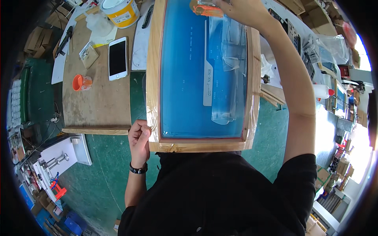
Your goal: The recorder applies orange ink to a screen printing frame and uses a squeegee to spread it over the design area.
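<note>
A screen printing frame of pale wood, its edges partly wrapped in clear tape, stretches in front of my body. Its blue mesh carries pale stencil shapes, with strips of clear film along the right part. My left hand, fingers curled, grips the frame's near left edge. Over the frame's far end, my right hand bends down beside a patch of orange ink. Its fingers are closed around something mostly cut off by the upper edge of the view, so I cannot make out what it is.
Left on a brown board lie a white phone, an orange cup and a pale block. Behind them stand a yellow-and-white tub and a whitish squeeze bottle. Clear plastic bags and a white bottle are at right.
</note>
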`<state>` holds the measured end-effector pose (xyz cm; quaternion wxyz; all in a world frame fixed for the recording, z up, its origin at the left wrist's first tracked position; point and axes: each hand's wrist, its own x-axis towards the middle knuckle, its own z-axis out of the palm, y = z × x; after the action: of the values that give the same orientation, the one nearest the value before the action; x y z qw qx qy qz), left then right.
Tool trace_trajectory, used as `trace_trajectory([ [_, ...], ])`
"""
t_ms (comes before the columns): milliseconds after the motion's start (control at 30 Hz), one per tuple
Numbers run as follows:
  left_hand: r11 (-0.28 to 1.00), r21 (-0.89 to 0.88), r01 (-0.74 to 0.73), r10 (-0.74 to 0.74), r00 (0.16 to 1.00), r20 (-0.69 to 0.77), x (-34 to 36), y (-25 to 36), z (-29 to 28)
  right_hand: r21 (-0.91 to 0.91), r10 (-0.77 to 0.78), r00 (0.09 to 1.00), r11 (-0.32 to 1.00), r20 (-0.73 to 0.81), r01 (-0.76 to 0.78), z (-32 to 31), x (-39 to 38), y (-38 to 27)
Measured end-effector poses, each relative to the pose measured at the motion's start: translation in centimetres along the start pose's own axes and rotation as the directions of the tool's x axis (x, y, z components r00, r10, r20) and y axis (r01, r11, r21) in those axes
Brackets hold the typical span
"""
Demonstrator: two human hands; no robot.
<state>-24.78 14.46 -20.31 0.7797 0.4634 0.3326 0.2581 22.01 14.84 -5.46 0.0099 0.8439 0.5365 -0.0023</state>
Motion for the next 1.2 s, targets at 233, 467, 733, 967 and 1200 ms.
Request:
trace_trajectory([
  [233, 1.000, -0.014, -0.020, 0.020, 1.000, 0.012, 0.0, -0.2, -0.1, 0.171, -0.184, 0.947, 0.957, -0.263, 0.233, 1.4, -0.4, 0.3],
  [467, 0.999, -0.044, -0.023, 0.023, 1.000, 0.004, 0.3, -0.2, 0.1, 0.060, -0.111, 0.987, 0.991, -0.115, 0.119, 0.6, 0.6, 1.4],
  [733, 0.999, -0.042, -0.007, 0.008, 1.000, 0.008, 0.3, 0.4, 0.0, 0.251, -0.140, 0.963, 0.948, -0.230, 0.198, 1.1, -1.6, 0.3],
  [967, 0.999, -0.014, -0.041, 0.041, 0.998, 0.038, -0.2, 1.9, 0.2, 0.143, -0.283, 0.843, 0.912, -0.458, 0.384, 1.9, -1.0, 0.6],
  [1200, 0.998, -0.053, -0.029, 0.031, 0.999, 0.038, -0.9, 2.9, 0.4, -0.270, -0.558, 0.706, 0.829, -0.436, 0.489, 3.2, -2.4, 2.8],
])
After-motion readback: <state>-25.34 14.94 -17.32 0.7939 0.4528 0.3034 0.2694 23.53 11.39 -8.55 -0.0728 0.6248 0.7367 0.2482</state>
